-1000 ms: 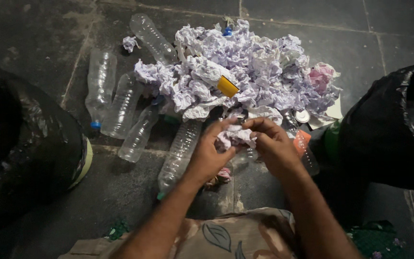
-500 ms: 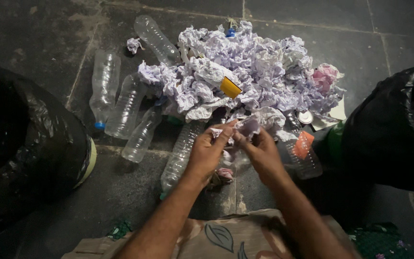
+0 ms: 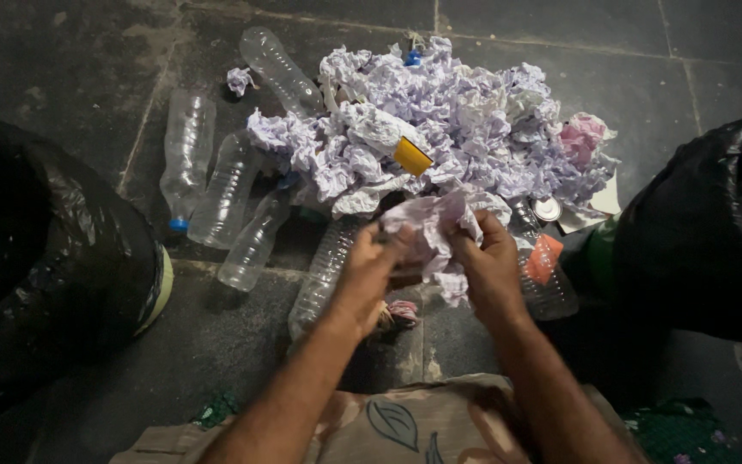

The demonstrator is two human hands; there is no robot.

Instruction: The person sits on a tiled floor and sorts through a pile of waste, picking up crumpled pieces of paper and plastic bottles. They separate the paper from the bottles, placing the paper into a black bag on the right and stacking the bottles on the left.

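Observation:
Both hands grip one wad of crumpled pale paper point(image 3: 434, 234) just in front of a large heap of crumpled paper point(image 3: 457, 120) on the dark stone floor. My left hand point(image 3: 369, 271) pinches the wad's left side, and my right hand point(image 3: 491, 266) clutches its right side. The wad is held a little above the floor. A clear plastic bottle point(image 3: 319, 271) lies directly under my left hand.
Several empty clear bottles point(image 3: 216, 185) lie left of the heap. A black bag-lined bin point(image 3: 36, 258) stands at the left, another black bag point(image 3: 714, 232) holding paper at the right. A yellow cap-like piece point(image 3: 411, 156), pink paper point(image 3: 581, 137) and an orange-labelled bottle point(image 3: 545, 271) sit nearby.
The hands have pulled a bigger wad of paper off the heap's near edge and raised it slightly; it now spreads wider between the fingers.

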